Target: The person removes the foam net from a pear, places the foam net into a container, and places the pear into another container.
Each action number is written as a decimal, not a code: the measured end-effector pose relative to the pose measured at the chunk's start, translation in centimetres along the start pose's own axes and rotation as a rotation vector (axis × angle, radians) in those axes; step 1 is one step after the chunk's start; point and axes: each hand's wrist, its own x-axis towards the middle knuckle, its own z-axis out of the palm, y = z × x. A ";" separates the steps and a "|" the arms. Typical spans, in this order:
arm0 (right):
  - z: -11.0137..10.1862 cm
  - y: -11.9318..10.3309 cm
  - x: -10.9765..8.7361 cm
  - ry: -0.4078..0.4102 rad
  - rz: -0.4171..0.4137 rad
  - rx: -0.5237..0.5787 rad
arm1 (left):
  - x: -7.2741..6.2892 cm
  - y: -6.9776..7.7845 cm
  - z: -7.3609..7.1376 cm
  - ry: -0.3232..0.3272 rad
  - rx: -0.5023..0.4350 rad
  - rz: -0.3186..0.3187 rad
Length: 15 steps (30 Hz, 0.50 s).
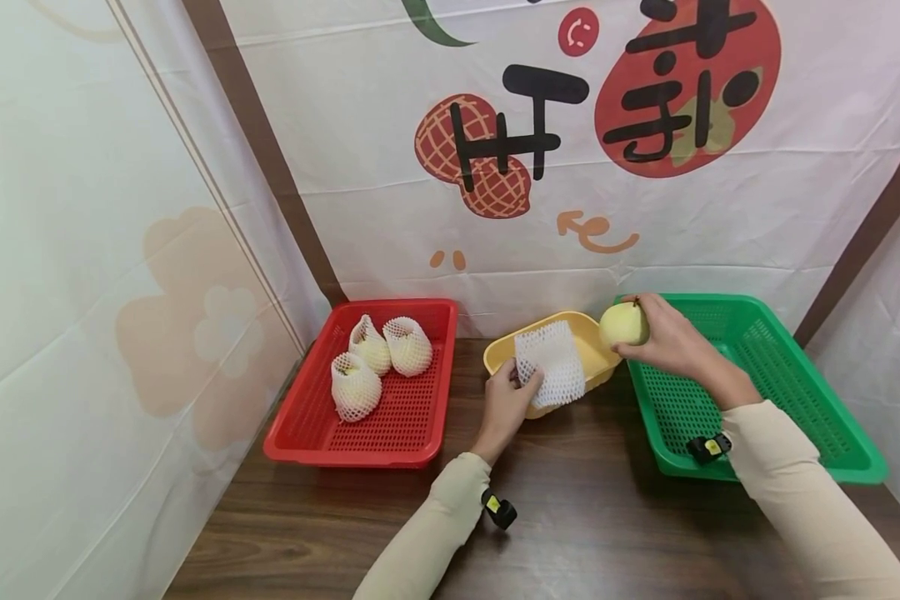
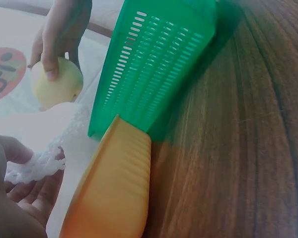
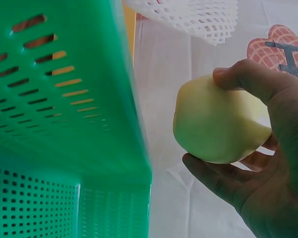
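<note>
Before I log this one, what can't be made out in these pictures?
Head view: part of the yellow tray, covered by the foam net and left hand.
Head view: part of the green basket, behind the right hand and right sleeve.
Head view: the palm side of the fruit, covered by the right hand.
Left wrist view: part of the left hand, cut off by the left edge.

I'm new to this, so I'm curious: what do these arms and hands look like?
A person's: the left hand and right hand wear no gloves. The sleeves are plain cream; a black device, marked yellow, sits near each wrist.
</note>
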 end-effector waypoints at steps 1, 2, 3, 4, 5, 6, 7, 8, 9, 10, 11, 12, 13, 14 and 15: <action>0.0 0.1 0.0 -0.001 0.001 0.000 | 0.2 0.0 0.1 -0.002 -0.004 -0.004; 0.0 0.2 0.1 0.000 0.002 0.000 | 0.3 0.0 0.2 -0.003 -0.013 -0.007; -0.1 0.4 0.1 0.000 0.003 0.000 | 0.5 0.1 0.3 -0.006 -0.016 -0.009; -0.1 0.5 0.2 -0.001 0.004 0.000 | 0.6 0.1 0.4 -0.011 -0.021 -0.011; -0.1 0.7 0.2 -0.002 0.007 0.001 | 0.8 0.2 0.6 -0.015 -0.022 -0.013; -0.1 0.8 0.2 -0.002 0.010 0.002 | 0.9 0.3 0.7 -0.018 -0.020 -0.015; -0.1 0.9 0.2 -0.002 0.013 0.004 | 1.0 0.4 0.8 -0.020 -0.015 -0.018; -0.1 1.1 0.3 -0.003 0.017 0.006 | 1.1 0.5 0.9 -0.022 -0.011 -0.021; -0.1 1.2 0.3 -0.003 0.021 0.007 | 1.2 0.6 1.0 -0.023 -0.003 -0.024; -0.1 1.3 0.3 -0.003 0.025 0.009 | 1.4 0.7 1.1 -0.021 0.005 -0.025; -0.1 1.4 0.4 -0.002 0.028 0.008 | 1.5 0.7 1.3 -0.018 0.017 -0.025; -0.1 1.5 0.4 -0.002 0.031 0.008 | 1.6 0.8 1.4 -0.016 0.025 -0.025; -0.1 1.6 0.5 -0.002 0.033 0.008 | 1.8 0.9 1.6 -0.016 0.032 -0.025; -0.2 1.7 0.5 0.000 0.036 0.007 | 2.0 0.9 1.7 -0.015 0.041 -0.025; -0.2 1.8 0.6 0.001 0.038 0.006 | 2.1 1.0 1.9 -0.015 0.051 -0.024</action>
